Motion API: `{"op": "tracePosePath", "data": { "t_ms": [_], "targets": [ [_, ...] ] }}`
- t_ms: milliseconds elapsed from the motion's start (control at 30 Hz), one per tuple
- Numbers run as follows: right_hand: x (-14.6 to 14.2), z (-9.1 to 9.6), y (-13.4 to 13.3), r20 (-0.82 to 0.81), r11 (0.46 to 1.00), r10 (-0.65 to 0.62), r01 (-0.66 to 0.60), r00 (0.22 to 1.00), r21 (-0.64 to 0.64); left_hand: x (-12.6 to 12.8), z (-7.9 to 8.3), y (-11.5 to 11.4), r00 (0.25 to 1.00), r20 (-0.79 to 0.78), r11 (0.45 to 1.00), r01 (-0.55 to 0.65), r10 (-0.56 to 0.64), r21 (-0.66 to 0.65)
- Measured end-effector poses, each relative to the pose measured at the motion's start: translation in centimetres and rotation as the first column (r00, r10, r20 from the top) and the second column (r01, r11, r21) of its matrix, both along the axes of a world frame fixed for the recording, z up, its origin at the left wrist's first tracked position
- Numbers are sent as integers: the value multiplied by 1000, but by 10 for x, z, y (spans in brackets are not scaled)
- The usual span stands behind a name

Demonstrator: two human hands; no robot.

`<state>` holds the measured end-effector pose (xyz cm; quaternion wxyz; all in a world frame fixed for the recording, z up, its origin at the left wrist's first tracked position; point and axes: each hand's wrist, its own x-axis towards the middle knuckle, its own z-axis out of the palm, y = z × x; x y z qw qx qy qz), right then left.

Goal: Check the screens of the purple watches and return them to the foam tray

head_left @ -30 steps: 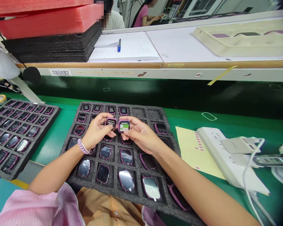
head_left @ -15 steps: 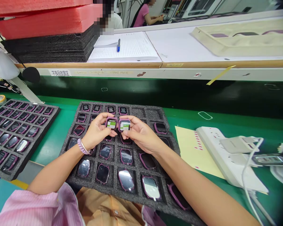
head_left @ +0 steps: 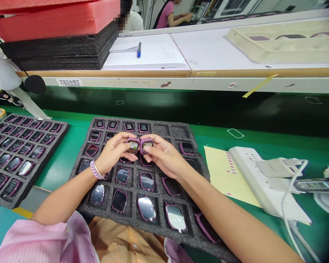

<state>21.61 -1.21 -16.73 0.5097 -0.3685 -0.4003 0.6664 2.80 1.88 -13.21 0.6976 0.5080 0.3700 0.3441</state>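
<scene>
My left hand (head_left: 113, 151) pinches a purple-framed smartwatch (head_left: 133, 146) whose screen is lit, its thumb on the glass. A second purple smartwatch (head_left: 146, 145) is gripped in my right hand (head_left: 164, 155), with the thumb over part of its screen. The two watches are side by side, edges close together, above a dark grey foam tray (head_left: 178, 131). Purple smartwatches such as this one (head_left: 119, 201) lie in many of the tray's pockets. Some of the pockets behind are hidden by my hands.
Another foam tray (head_left: 50, 155) of watches lies at left. To the right are a white power strip (head_left: 248, 182) and yellow paper (head_left: 216, 164). Black and red foam (head_left: 57, 22), a notebook (head_left: 159, 54) and a pen (head_left: 139, 50) rest on the shelf. Two people are behind it.
Both watches have shifted slightly right and tilted, so their screens look darker with less green showing. My right thumb has slid onto its watch's screen. My hands keep their grip.
</scene>
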Motion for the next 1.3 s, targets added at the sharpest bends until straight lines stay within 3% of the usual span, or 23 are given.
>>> {"op": "tracePosePath", "data": {
  "t_ms": [367,1067,1300],
  "targets": [
    [-1,4,-1,23,999,5,-6,1000,41,1,0,0,999,-46,999,-9,10,33],
    [0,5,-1,-14,1000,10,-10,1000,5,1,-4,1,998,-57,996,-10,16,89],
    [1,10,6,-37,1000,11,-11,999,-4,4,5,-1,999,-1,979,-50,51,198]
  ]
}}
